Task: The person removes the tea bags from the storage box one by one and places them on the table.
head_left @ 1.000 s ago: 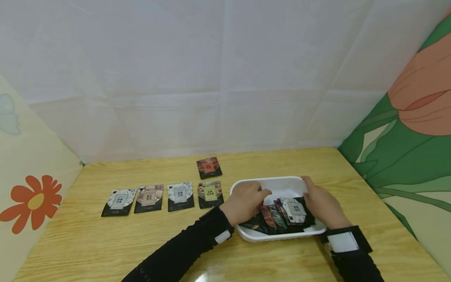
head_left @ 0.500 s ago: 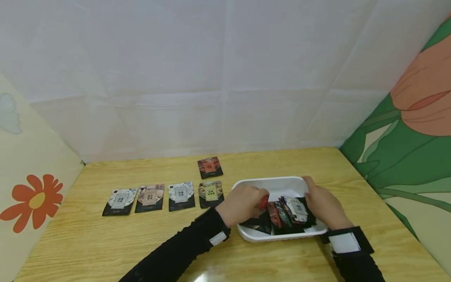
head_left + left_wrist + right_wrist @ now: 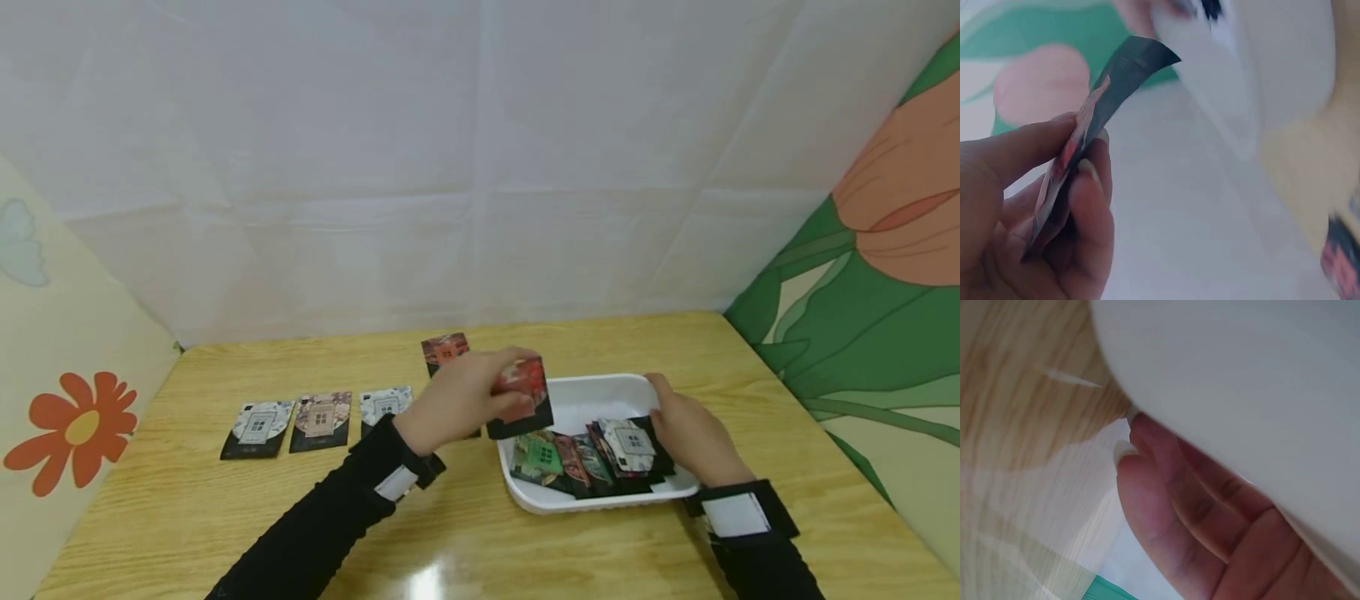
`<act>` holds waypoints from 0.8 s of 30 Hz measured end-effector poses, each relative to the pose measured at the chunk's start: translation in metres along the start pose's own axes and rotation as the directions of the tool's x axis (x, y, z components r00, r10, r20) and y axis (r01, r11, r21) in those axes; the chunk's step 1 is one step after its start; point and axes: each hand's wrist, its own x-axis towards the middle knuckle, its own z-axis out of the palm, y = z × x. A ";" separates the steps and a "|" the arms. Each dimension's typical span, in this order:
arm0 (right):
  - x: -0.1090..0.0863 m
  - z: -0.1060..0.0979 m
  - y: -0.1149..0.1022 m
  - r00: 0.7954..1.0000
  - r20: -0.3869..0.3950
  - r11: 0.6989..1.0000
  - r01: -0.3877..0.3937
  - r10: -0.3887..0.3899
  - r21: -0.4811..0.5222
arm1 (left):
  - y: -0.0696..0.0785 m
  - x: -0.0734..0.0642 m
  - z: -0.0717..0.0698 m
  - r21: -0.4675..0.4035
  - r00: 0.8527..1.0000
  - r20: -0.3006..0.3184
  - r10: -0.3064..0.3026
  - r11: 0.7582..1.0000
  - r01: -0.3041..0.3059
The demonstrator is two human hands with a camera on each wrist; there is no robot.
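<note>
My left hand [image 3: 457, 393] pinches a flat red-and-black sachet [image 3: 537, 387] between thumb and fingers, held up over the left end of a white plastic tray [image 3: 577, 407]. In the left wrist view the sachet [image 3: 1116, 81] is seen nearly edge-on. At the tray's right end my right hand [image 3: 693, 437] grips the rim, with its fingers [image 3: 1147, 494] against the outer wall in the right wrist view. Inside the tray lie several sachets, among them a green one [image 3: 542, 454] at the left and a white-topped one [image 3: 628, 442] at the right.
Left of the tray, a row of sachets lies on the wooden table [image 3: 187, 517]: white [image 3: 257, 427], pinkish [image 3: 321, 421] and white [image 3: 384, 402]. Behind them is a red sachet [image 3: 446, 346]. The left hand hides another sachet almost wholly. A white sheet [image 3: 337, 250] hangs behind.
My left hand has pulled the red-and-black sachet out of the tray, up and to the left, uncovering the green sachet. The right hand stays on the rim.
</note>
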 end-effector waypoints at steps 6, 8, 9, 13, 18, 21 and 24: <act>0.001 -0.001 0.000 1.000 0.019 1.000 -0.017 0.017 0.005 | -0.054 0.001 -0.040 -0.231 0.994 -0.040 -0.106 0.968 0.094; 0.001 -0.001 0.000 1.000 0.023 1.000 -0.021 0.021 0.008 | -0.077 0.000 -0.049 -0.240 0.990 -0.032 -0.140 0.962 0.129; 0.001 -0.001 0.000 1.000 0.024 1.000 -0.021 0.020 0.009 | -0.087 -0.001 -0.054 -0.231 0.986 -0.027 -0.162 0.961 0.152; 0.001 0.001 0.001 1.000 0.017 1.000 -0.019 0.019 0.010 | -0.123 -0.005 -0.068 -0.187 0.973 0.005 -0.231 0.956 0.227; 0.001 0.002 0.001 1.000 0.005 1.000 -0.018 0.018 0.004 | -0.148 -0.011 -0.075 -0.130 0.966 -0.002 -0.258 0.958 0.256; 0.000 0.002 0.001 1.000 0.005 1.000 -0.025 0.025 0.001 | -0.157 -0.013 -0.078 -0.104 0.963 -0.012 -0.268 0.958 0.265; 0.000 0.003 0.002 0.999 0.012 0.999 -0.034 0.034 0.000 | -0.167 -0.011 -0.080 -0.102 0.960 -0.003 -0.279 0.955 0.277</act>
